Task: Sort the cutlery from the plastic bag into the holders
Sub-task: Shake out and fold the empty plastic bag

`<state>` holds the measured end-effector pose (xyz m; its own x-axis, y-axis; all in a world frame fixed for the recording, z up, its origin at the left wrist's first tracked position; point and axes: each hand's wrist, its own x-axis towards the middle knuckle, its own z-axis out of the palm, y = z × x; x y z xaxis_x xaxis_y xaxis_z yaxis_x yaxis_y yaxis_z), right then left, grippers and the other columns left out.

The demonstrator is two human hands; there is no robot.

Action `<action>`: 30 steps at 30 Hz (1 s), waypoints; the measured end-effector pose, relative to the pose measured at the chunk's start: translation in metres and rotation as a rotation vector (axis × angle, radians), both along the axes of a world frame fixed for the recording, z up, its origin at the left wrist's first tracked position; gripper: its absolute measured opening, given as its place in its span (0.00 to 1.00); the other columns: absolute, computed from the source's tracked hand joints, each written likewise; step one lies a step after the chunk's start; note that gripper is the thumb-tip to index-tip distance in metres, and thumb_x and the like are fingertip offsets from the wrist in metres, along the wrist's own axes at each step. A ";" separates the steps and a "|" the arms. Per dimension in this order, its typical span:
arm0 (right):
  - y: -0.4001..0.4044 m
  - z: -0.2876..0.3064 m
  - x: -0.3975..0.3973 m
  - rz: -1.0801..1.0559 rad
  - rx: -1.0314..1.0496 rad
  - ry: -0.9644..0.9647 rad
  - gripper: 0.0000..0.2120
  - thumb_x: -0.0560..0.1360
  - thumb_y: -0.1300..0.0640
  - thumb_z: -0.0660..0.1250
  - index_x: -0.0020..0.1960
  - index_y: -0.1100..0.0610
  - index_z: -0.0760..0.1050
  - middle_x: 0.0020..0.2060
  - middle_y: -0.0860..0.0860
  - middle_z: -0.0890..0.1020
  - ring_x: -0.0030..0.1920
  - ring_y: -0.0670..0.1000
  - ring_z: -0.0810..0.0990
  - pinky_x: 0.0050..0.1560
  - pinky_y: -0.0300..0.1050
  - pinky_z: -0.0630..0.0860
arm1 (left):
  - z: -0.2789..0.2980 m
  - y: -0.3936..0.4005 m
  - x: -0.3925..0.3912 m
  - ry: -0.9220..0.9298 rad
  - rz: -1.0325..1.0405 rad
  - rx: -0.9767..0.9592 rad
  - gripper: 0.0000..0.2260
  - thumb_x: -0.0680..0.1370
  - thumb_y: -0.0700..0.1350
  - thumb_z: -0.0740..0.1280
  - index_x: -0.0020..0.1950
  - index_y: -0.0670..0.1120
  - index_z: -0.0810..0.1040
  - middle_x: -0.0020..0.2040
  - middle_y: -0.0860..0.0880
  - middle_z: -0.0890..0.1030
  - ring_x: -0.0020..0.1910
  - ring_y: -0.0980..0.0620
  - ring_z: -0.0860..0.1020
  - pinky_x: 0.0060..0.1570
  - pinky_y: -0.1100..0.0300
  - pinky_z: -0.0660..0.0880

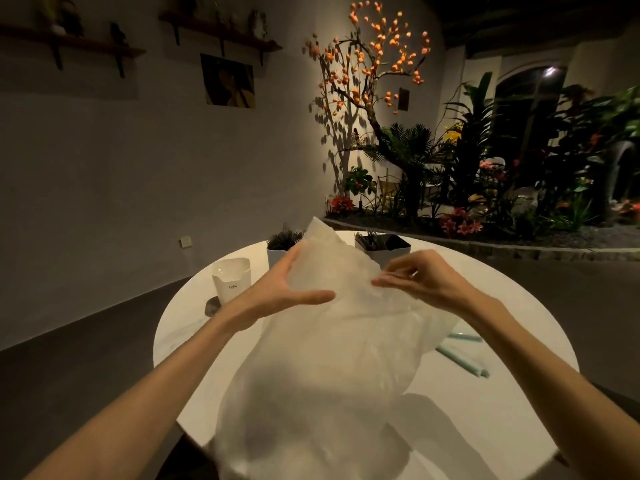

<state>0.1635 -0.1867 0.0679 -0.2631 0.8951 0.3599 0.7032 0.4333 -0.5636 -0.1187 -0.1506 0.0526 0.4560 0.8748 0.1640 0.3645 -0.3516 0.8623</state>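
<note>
Plastic bag (332, 358) between both hands; right hand (412, 282) seemingly pinches it.

A crumpled, translucent white plastic bag (332, 358) stands raised over the round white surface (485, 427). Behind it sit two white holders: the left holder (277, 255) bristling with dark cutlery, the right holder (389, 252) likewise part-filled.

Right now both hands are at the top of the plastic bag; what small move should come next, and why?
Probably pull the bag's mouth apart. The right hand pinches the top edge of the plastic bag while the left hand lies open against it, so the bag looks unopened, and no cutlery inside can be made out. The holders wait behind it on the table.
</note>
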 end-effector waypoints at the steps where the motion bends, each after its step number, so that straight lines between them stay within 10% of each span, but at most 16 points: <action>1: 0.006 0.013 -0.001 -0.019 0.062 -0.025 0.18 0.69 0.37 0.71 0.46 0.50 0.86 0.37 0.43 0.85 0.34 0.38 0.80 0.34 0.32 0.74 | 0.010 0.003 0.007 -0.063 -0.015 0.004 0.30 0.71 0.53 0.79 0.72 0.54 0.74 0.64 0.56 0.81 0.61 0.58 0.80 0.66 0.53 0.74; 5: 0.024 0.038 0.009 -0.358 0.432 0.201 0.28 0.68 0.27 0.69 0.60 0.45 0.79 0.47 0.42 0.81 0.45 0.39 0.79 0.42 0.39 0.76 | 0.036 0.019 0.025 -0.495 0.047 -0.096 0.08 0.82 0.43 0.66 0.54 0.39 0.82 0.45 0.41 0.87 0.41 0.43 0.86 0.55 0.43 0.79; 9: 0.019 0.018 0.009 -0.084 -0.152 0.841 0.51 0.62 0.35 0.79 0.76 0.53 0.62 0.63 0.50 0.79 0.59 0.51 0.82 0.60 0.51 0.78 | 0.043 0.034 0.019 -0.652 0.030 -0.166 0.12 0.86 0.46 0.58 0.58 0.42 0.79 0.49 0.41 0.86 0.45 0.41 0.86 0.54 0.46 0.81; 16: 0.013 -0.013 0.005 -0.027 -0.368 0.839 0.10 0.74 0.59 0.74 0.50 0.64 0.84 0.45 0.60 0.86 0.42 0.55 0.86 0.42 0.44 0.83 | 0.027 0.042 0.000 -0.689 0.045 -0.261 0.18 0.83 0.55 0.62 0.63 0.44 0.80 0.54 0.44 0.84 0.43 0.49 0.85 0.41 0.57 0.82; 21: 0.020 -0.020 0.002 -0.177 -0.265 0.833 0.14 0.74 0.52 0.75 0.49 0.64 0.84 0.41 0.57 0.87 0.37 0.53 0.86 0.35 0.41 0.81 | -0.016 0.031 -0.018 -0.289 -0.142 -0.525 0.26 0.73 0.54 0.76 0.65 0.41 0.78 0.61 0.40 0.83 0.60 0.40 0.82 0.63 0.43 0.76; 30: 0.020 -0.046 0.010 -0.184 -0.382 0.906 0.23 0.77 0.42 0.69 0.54 0.62 0.84 0.48 0.57 0.87 0.49 0.59 0.87 0.50 0.53 0.83 | -0.033 0.040 -0.022 -0.572 0.176 -0.453 0.05 0.79 0.42 0.70 0.52 0.43 0.84 0.47 0.46 0.86 0.41 0.51 0.86 0.38 0.60 0.82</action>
<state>0.1732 -0.1665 0.0223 0.1225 0.9918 0.0358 -0.0227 0.0389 -0.9990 -0.1410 -0.1107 0.0201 0.2549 0.9651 -0.0599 -0.1659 0.1047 0.9806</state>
